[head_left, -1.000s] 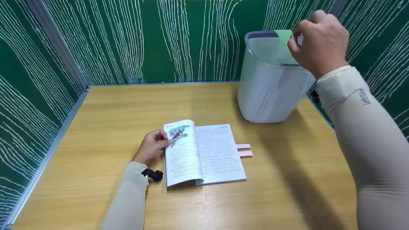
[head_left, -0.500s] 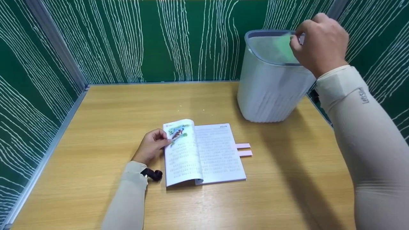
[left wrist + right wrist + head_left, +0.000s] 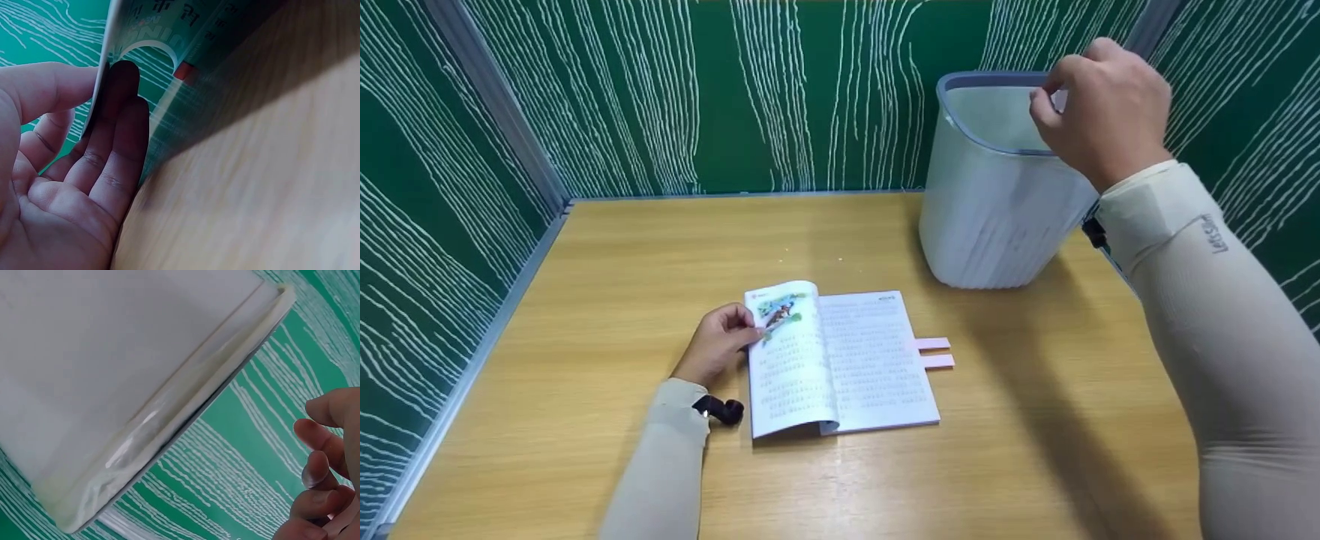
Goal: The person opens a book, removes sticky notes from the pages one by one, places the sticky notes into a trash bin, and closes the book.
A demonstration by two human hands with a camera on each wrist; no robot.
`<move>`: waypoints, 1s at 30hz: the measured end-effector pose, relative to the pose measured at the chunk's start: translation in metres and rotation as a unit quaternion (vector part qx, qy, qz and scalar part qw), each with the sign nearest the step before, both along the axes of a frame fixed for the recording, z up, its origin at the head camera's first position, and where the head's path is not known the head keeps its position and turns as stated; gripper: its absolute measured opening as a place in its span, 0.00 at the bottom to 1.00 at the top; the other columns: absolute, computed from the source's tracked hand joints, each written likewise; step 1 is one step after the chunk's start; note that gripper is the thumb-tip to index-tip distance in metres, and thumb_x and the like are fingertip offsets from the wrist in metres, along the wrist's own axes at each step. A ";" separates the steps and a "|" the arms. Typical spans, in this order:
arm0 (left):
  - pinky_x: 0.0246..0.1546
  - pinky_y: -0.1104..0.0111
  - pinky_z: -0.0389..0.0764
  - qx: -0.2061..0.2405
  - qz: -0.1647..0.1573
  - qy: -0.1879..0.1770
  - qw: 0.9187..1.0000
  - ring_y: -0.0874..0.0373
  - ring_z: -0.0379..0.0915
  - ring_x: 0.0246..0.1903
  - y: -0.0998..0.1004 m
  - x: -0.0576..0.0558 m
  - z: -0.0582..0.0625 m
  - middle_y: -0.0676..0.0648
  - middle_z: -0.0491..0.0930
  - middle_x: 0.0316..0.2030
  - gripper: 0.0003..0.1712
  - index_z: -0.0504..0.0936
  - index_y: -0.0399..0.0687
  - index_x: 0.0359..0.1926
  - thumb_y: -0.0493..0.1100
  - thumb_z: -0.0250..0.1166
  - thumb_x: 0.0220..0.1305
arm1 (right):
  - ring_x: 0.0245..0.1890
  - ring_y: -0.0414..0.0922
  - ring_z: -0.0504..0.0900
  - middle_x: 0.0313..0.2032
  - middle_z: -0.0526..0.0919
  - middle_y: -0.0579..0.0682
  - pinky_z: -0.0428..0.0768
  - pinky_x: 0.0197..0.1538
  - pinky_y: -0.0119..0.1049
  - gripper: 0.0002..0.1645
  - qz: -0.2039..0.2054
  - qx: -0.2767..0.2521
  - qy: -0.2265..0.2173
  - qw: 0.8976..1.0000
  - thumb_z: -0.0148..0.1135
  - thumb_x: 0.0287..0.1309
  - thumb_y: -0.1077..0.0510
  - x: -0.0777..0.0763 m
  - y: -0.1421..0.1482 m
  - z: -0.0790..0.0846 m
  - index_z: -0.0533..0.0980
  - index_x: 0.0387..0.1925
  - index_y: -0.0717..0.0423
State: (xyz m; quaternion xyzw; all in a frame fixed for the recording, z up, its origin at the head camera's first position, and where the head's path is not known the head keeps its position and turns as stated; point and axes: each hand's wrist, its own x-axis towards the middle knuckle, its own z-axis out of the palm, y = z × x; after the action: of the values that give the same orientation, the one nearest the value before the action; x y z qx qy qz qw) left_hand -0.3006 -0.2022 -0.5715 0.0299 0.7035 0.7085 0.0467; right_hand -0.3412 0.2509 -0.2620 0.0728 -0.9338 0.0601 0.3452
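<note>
My left hand (image 3: 716, 343) pinches the left edge of an open book (image 3: 877, 364) on the table, thumb on the picture page. In the left wrist view the fingers lie behind the raised side, against its dark printed outer face. Two pink sticky tabs (image 3: 934, 343) stick out from the right edge of the book. Above the right side of a white bin (image 3: 997, 210), my right hand (image 3: 1114, 112) hangs with loosely bent fingers. The right wrist view shows its thumb and fingertips apart, with nothing between them, beside the bin's rim (image 3: 225, 379). The bin's bottom is hidden.
The bin stands at the back right of the wooden table (image 3: 585, 300), by the green, white-streaked wall (image 3: 877, 97). Similar walls close in the left and right sides. Tiny pale specks lie behind the book.
My right hand has let go of a green piece of paper, which dropped into the bin and out of sight. The left hand and the book have stayed in place.
</note>
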 end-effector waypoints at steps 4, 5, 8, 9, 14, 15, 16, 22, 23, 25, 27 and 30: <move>0.40 0.71 0.81 -0.001 -0.002 0.000 1.000 0.55 0.77 0.40 0.001 -0.001 -0.001 0.46 0.78 0.37 0.09 0.75 0.36 0.37 0.27 0.68 0.60 | 0.46 0.60 0.76 0.47 0.82 0.63 0.80 0.56 0.65 0.30 0.008 -0.006 0.011 1.000 0.53 0.72 0.40 0.005 -0.004 -0.005 0.85 0.51 0.60; 0.40 0.71 0.80 -0.001 -0.001 0.001 1.000 0.55 0.77 0.40 0.001 -0.001 -0.001 0.46 0.78 0.37 0.09 0.76 0.36 0.37 0.26 0.68 0.60 | 0.45 0.60 0.76 0.46 0.82 0.63 0.80 0.55 0.64 0.30 0.011 -0.007 0.014 1.000 0.53 0.72 0.39 0.006 -0.005 -0.007 0.85 0.51 0.60; 0.40 0.72 0.80 0.002 -0.002 0.006 1.000 0.55 0.76 0.39 0.001 -0.001 -0.002 0.46 0.78 0.37 0.09 0.76 0.36 0.37 0.26 0.69 0.60 | 0.43 0.59 0.76 0.44 0.82 0.62 0.80 0.52 0.62 0.31 0.023 -0.008 0.023 0.999 0.52 0.72 0.39 0.010 -0.008 -0.012 0.85 0.49 0.60; 0.40 0.72 0.80 0.004 -0.002 0.008 1.000 0.55 0.76 0.39 0.001 -0.001 -0.002 0.46 0.78 0.36 0.09 0.75 0.36 0.36 0.26 0.68 0.60 | 0.42 0.59 0.76 0.43 0.82 0.62 0.80 0.51 0.61 0.31 0.027 -0.011 0.025 0.999 0.52 0.72 0.38 0.011 -0.009 -0.014 0.85 0.49 0.60; 0.40 0.71 0.80 -0.001 -0.006 0.013 1.000 0.54 0.76 0.40 -0.001 0.000 -0.003 0.45 0.78 0.37 0.09 0.76 0.37 0.36 0.27 0.69 0.60 | 0.38 0.57 0.78 0.38 0.84 0.59 0.78 0.46 0.54 0.34 0.048 -0.032 0.029 0.998 0.51 0.71 0.35 0.019 -0.015 -0.026 0.86 0.45 0.59; 0.40 0.71 0.80 -0.004 -0.007 0.013 1.000 0.54 0.76 0.40 -0.001 0.000 -0.002 0.45 0.78 0.37 0.09 0.76 0.37 0.36 0.27 0.69 0.60 | 0.37 0.56 0.78 0.37 0.85 0.59 0.76 0.45 0.52 0.34 0.053 -0.036 0.028 0.998 0.50 0.71 0.34 0.021 -0.016 -0.030 0.86 0.44 0.59; 0.40 0.71 0.80 -0.007 -0.007 0.013 1.000 0.53 0.76 0.40 -0.001 0.000 -0.002 0.46 0.78 0.37 0.09 0.76 0.37 0.36 0.27 0.69 0.61 | 0.35 0.56 0.78 0.35 0.85 0.59 0.74 0.42 0.50 0.35 0.059 -0.037 0.028 0.997 0.50 0.71 0.34 0.022 -0.018 -0.033 0.86 0.43 0.59; 0.41 0.71 0.80 -0.012 -0.006 0.007 1.000 0.54 0.76 0.41 -0.001 0.001 0.000 0.46 0.78 0.37 0.08 0.76 0.38 0.37 0.29 0.69 0.61 | 0.28 0.52 0.78 0.28 0.85 0.55 0.71 0.36 0.45 0.31 0.109 -0.043 0.022 0.993 0.54 0.71 0.35 0.033 -0.026 -0.060 0.86 0.33 0.57; 0.40 0.71 0.80 -0.011 -0.005 0.006 1.000 0.54 0.76 0.41 -0.001 0.001 0.000 0.47 0.78 0.37 0.08 0.76 0.39 0.37 0.29 0.69 0.61 | 0.27 0.51 0.77 0.27 0.84 0.54 0.71 0.36 0.45 0.30 0.120 -0.045 0.021 0.992 0.54 0.71 0.36 0.035 -0.028 -0.065 0.85 0.32 0.56; 0.39 0.71 0.80 0.003 -0.006 0.000 1.000 0.54 0.76 0.40 -0.001 0.002 0.001 0.47 0.77 0.37 0.09 0.76 0.39 0.37 0.28 0.68 0.61 | 0.26 0.50 0.77 0.25 0.83 0.52 0.72 0.34 0.44 0.29 0.138 -0.048 0.013 0.989 0.55 0.71 0.36 0.038 -0.030 -0.077 0.84 0.30 0.55; 0.39 0.70 0.79 0.018 -0.009 -0.005 1.000 0.54 0.76 0.39 -0.001 0.003 0.001 0.47 0.76 0.36 0.09 0.75 0.38 0.37 0.27 0.67 0.61 | 0.25 0.49 0.77 0.25 0.82 0.51 0.73 0.32 0.44 0.27 0.153 -0.050 0.005 0.987 0.56 0.71 0.38 0.041 -0.032 -0.091 0.84 0.30 0.54; 0.38 0.70 0.80 0.028 -0.010 -0.007 1.000 0.54 0.76 0.39 0.000 0.003 0.003 0.47 0.76 0.37 0.09 0.75 0.38 0.37 0.26 0.67 0.61 | 0.24 0.48 0.77 0.25 0.83 0.50 0.74 0.31 0.43 0.25 0.167 -0.063 -0.020 0.984 0.57 0.71 0.38 0.044 -0.034 -0.110 0.83 0.30 0.53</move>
State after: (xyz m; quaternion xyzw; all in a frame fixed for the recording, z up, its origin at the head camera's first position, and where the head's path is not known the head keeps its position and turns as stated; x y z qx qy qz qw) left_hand -0.2978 -0.2027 -0.5688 0.0329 0.6827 0.7277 0.0581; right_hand -0.2974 0.2166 -0.3725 0.2047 -0.9098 0.1766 0.3151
